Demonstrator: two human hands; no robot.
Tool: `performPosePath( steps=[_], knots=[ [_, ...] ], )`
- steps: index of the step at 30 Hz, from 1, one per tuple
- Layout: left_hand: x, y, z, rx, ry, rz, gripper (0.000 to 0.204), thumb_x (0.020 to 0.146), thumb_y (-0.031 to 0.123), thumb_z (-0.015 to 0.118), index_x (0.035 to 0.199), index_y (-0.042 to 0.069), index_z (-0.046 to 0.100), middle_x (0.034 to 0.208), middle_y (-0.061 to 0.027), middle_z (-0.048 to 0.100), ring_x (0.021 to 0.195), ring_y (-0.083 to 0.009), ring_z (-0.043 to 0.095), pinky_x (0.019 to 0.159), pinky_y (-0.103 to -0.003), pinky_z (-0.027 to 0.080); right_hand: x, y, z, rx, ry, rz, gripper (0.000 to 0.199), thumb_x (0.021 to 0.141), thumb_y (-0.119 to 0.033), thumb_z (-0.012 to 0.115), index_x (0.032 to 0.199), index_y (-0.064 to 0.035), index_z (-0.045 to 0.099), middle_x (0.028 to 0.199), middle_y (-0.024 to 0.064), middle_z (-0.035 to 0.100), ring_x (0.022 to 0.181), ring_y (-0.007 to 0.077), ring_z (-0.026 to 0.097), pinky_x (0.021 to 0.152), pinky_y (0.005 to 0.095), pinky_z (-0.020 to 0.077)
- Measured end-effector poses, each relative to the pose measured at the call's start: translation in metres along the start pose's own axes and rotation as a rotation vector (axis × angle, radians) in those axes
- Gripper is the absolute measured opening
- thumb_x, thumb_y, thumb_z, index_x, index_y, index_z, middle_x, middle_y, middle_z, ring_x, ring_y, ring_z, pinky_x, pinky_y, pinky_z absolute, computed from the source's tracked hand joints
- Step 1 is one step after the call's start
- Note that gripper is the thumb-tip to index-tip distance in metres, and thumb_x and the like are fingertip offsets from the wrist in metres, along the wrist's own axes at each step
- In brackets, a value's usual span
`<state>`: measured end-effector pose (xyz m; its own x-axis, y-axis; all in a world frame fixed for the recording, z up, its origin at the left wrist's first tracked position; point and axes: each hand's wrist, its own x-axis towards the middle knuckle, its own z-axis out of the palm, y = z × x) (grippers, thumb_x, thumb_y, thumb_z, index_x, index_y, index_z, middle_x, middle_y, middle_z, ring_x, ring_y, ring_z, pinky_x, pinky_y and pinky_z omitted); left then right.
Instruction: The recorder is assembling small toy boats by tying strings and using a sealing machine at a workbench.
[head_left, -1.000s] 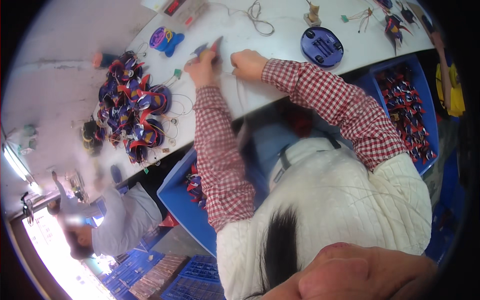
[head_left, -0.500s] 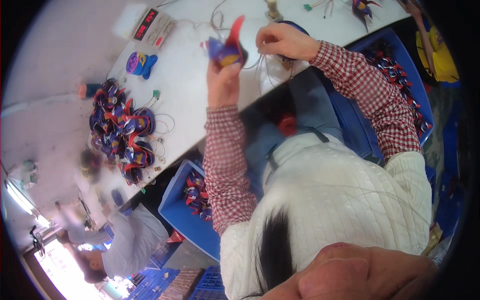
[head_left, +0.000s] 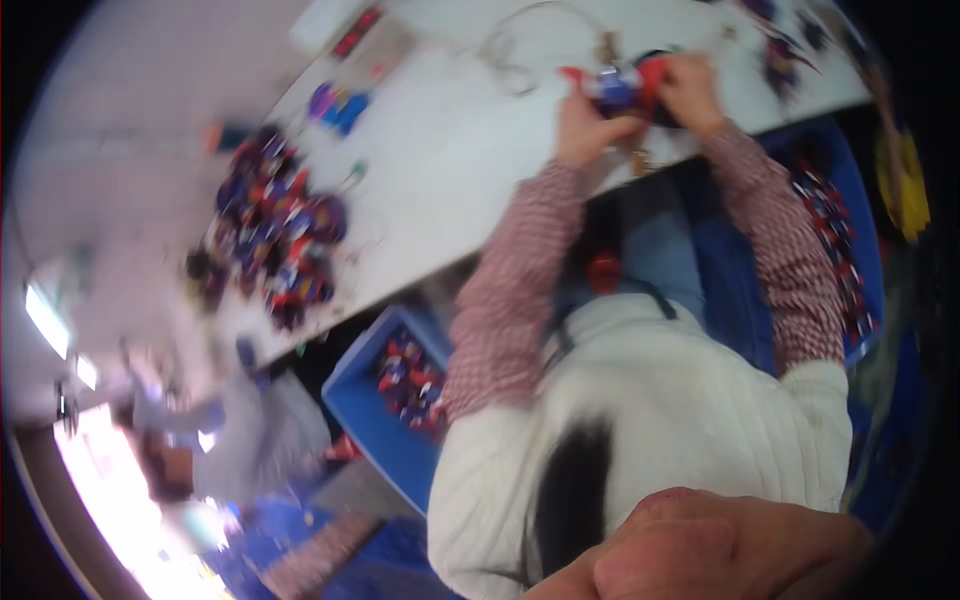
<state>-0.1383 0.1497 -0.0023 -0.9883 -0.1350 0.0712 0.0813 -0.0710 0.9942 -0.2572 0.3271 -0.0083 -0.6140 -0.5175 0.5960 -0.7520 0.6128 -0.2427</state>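
Currently the left hand and right hand are both gripping a small red-and-blue toy, upper right of frame. It is sitting between them over the white table.

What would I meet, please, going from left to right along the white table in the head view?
Heap of red and blue pieces → small blue and purple piece → loop of wire → left hand → red and blue piece held between both hands → right hand.
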Motion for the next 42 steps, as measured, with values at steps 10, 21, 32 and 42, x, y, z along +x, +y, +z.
performPosePath(
  steps=[10, 21, 32, 42],
  knots=[
    [0.001, 0.005, 0.009, -0.293, 0.102, 0.031, 0.063, 0.055, 0.010, 0.082, 0.108, -0.003, 0.052, 0.099, -0.0164, 0.063, 0.089, -0.0288, 0.063, 0.084, -0.033, 0.050, 0.006, 0.016, -0.008, 0.354, -0.333, 0.310, 0.020, 0.080, -0.013, 0.064, 0.097, -0.0035, 0.061, 0.088, 0.0071, 0.061, 0.080, 0.0229, 0.055, 0.069, 0.0305, 0.0441],
    [-0.012, -0.023, 0.009, 0.082, 0.373, 0.094, 0.069, 0.053, 0.013, 0.081, 0.112, -0.003, 0.049, 0.107, -0.0170, 0.060, 0.091, -0.0272, 0.060, 0.085, -0.032, 0.048, -0.007, -0.016, -0.023, 0.690, -0.187, 0.256, 0.014, 0.085, -0.004, 0.059, 0.098, -0.0007, 0.059, 0.107, 0.0071, 0.055, 0.090, 0.0167, 0.053, 0.082, 0.0249, 0.0425],
    [-0.161, 0.072, -0.031, -0.645, 0.487, 0.164, 0.075, 0.060, -0.002, 0.074, 0.128, 0.004, 0.042, 0.116, -0.0130, 0.058, 0.102, -0.0254, 0.058, 0.093, -0.035, 0.046, 0.011, -0.197, -0.071, 1.027, -0.399, -0.037, 0.018, 0.085, 0.002, 0.056, 0.102, -0.0010, 0.055, 0.109, 0.0068, 0.051, 0.096, 0.0172, 0.049, 0.087, 0.0249, 0.0384],
    [-0.353, 0.135, -0.141, -0.534, 0.909, 0.409, 0.070, 0.068, -0.001, 0.066, 0.133, 0.009, 0.044, 0.128, -0.0152, 0.054, 0.115, -0.0309, 0.056, 0.099, -0.045, 0.047, 0.019, -0.246, -0.069, 0.716, -0.420, -0.411, 0.030, 0.080, -0.008, 0.063, 0.109, -0.0044, 0.054, 0.112, 0.0101, 0.049, 0.102, 0.0252, 0.046, 0.089, 0.0321, 0.0392]
  ],
)
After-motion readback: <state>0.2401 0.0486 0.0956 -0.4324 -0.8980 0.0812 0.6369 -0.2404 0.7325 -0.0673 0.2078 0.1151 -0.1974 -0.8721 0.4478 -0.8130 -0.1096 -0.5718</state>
